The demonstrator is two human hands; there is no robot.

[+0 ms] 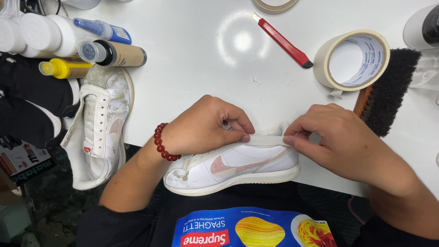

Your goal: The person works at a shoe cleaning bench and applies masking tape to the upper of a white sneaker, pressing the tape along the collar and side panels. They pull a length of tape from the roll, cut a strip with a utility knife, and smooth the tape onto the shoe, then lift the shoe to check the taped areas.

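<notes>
White sneaker (238,168) under left hand (201,128)

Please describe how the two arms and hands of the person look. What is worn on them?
Both hands are bare, with no gloves or rings visible. The left hand has a bracelet of round dark red beads at the wrist. The right hand wears nothing at the wrist. The forearms are uncovered; dark sleeves begin near the elbows.

Smooth white leather shoe (238,168) under matt paper tape strip (267,140); glossy white table (206,50); bristly wooden brush (388,91).
</notes>
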